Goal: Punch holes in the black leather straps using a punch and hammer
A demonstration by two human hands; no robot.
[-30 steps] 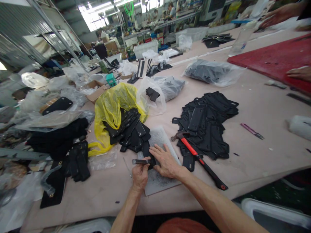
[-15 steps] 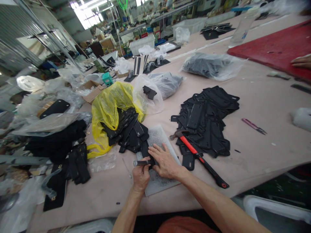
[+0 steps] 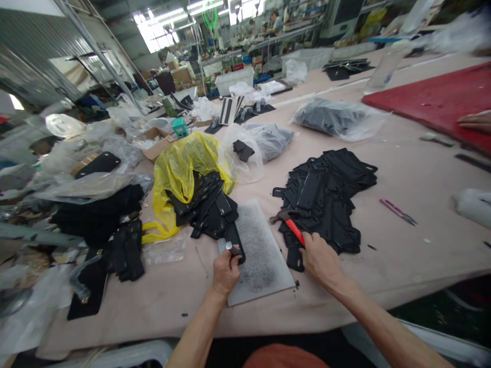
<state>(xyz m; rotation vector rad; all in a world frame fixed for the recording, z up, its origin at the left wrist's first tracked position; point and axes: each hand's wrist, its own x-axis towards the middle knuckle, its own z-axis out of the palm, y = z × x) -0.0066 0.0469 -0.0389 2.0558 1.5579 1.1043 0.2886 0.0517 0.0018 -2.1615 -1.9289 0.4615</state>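
Red hammer handle (image 3: 295,231), speckled grey board (image 3: 264,245)

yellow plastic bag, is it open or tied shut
Open: the yellow plastic bag gapes on its near side, with black strips spilling out toward the speckled board.

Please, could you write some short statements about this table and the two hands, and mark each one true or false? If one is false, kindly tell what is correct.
1. The left hand holds a tool with a shiny end. True.
2. The right hand is on the handle of the hammer. True.
3. The yellow bag is to the right of the grey board. False: the yellow bag is to the left of the grey board.
4. Black pieces lie at the mouth of the yellow bag. True.
5. The pink snips lie on the red panel. False: the pink snips lie on the table.
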